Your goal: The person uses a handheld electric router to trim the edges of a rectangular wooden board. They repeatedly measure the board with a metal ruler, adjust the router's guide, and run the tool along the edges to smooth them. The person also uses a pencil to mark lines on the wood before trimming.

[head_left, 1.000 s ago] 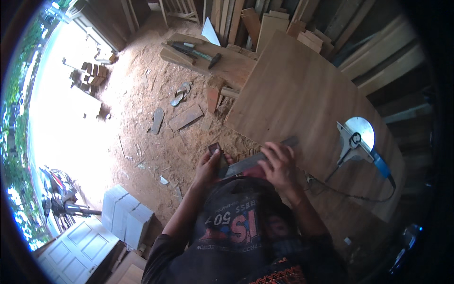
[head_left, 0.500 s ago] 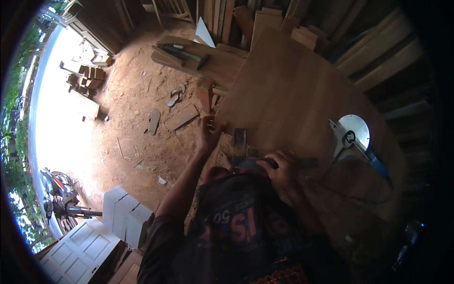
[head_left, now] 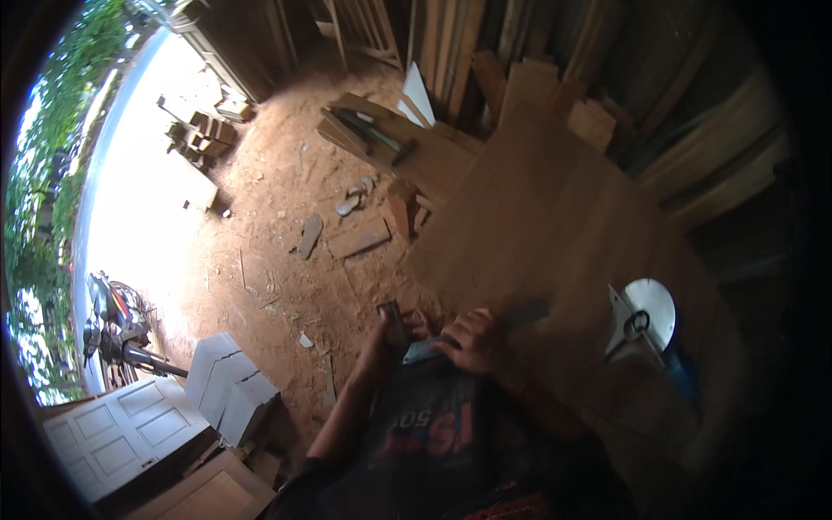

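A carpenter's square (head_left: 526,313) lies close to my body at the near edge of a large brown wooden panel (head_left: 529,208). My left hand (head_left: 378,343) is closed round its short upright arm. On the long blade rests my right hand (head_left: 473,341), fingers bent over it and gripping it near the corner. Part of the blade is hidden under that hand. To the right, a circular saw (head_left: 646,322) with a bright round guard and a blue body lies on the panel.
Beyond the panel's left edge, a narrower bench (head_left: 438,165) carries a hammer (head_left: 403,151). Sandals (head_left: 349,204) and an offcut (head_left: 360,237) lie on the sawdust-covered floor. Planks (head_left: 719,156) lean at the back right. A white panelled door (head_left: 126,429) and a motorcycle (head_left: 121,325) are at left.
My left hand has left the panel's edge and taken hold of the square's short arm. The square has tilted and come nearer my body. The whole view has shifted and turned slightly.
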The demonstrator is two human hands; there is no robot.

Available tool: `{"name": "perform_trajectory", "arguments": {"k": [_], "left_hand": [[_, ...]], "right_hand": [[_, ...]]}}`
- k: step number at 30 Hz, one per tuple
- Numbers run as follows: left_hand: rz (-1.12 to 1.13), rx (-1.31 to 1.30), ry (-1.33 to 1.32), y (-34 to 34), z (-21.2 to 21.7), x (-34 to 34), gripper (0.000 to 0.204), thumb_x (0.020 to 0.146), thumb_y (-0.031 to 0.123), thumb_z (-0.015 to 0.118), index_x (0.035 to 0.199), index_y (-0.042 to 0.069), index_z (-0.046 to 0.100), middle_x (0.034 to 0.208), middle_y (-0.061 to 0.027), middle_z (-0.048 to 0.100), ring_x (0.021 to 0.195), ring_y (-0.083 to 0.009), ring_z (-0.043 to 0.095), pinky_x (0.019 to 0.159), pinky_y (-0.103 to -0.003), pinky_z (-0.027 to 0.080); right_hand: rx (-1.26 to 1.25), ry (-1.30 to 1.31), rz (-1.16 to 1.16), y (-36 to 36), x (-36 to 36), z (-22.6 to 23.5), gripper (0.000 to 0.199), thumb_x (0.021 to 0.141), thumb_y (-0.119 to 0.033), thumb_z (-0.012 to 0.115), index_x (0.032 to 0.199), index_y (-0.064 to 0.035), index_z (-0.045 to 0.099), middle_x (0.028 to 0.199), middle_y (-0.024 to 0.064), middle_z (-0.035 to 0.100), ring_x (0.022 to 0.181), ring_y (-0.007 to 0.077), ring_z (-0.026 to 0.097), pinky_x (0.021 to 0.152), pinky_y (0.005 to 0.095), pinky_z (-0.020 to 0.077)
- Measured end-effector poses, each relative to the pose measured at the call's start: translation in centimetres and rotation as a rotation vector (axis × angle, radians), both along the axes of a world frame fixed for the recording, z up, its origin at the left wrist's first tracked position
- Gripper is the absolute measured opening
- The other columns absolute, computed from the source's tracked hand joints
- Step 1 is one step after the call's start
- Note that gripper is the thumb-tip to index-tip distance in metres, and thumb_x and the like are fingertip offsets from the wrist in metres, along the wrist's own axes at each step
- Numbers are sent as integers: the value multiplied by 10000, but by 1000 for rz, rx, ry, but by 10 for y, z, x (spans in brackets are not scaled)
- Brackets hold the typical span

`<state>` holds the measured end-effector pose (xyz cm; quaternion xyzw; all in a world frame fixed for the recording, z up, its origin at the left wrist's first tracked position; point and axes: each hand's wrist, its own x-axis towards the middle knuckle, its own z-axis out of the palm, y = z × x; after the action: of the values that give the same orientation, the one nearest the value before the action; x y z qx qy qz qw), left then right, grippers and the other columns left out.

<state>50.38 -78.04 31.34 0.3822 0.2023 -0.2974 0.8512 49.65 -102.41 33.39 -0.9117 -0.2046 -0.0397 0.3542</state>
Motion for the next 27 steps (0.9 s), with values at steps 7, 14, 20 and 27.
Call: {"name": "perform_trajectory", "arguments": {"k": [7, 14, 20, 27], "left_hand": [[355, 336, 182, 7, 24, -14, 408, 1060, 473, 619, 1095, 67, 616, 838, -17, 591, 710, -149, 560, 685, -299, 445], [480, 315, 201, 64, -3, -63, 414, 1040, 510, 634, 1038, 98, 592, 800, -21, 598, 755, -176, 623, 714, -326, 517], [549, 208, 388, 72, -26, -77, 430, 1054, 489, 617, 1078, 60, 597, 791, -57, 641, 766, -231, 674, 779, -384, 567], [625, 169, 466, 95, -35, -71, 387, 1064, 445, 619, 1068, 58, 597, 784, -67, 651, 780, -249, 684, 799, -401, 576]], "right_hand": [[84, -152, -53, 3, 40, 36, 233, 889, -259, 814, 1044, -104, 733, 1017, 79, 692, 1013, 268, 669, 986, 495, 470], [179, 287, -366, -46, 62, 37, 208, 972, -182, 748, 1121, -36, 737, 982, 86, 723, 861, 204, 693, 759, 355, 531], [696, 795, -403, -5, 71, 15, 174, 1019, -122, 698, 1113, 21, 729, 909, 29, 718, 723, 67, 637, 632, 222, 511], [425, 748, -215, 27, 107, -2, 234, 994, -79, 705, 1207, 14, 735, 938, 53, 738, 746, 80, 673, 657, 246, 558]]}}
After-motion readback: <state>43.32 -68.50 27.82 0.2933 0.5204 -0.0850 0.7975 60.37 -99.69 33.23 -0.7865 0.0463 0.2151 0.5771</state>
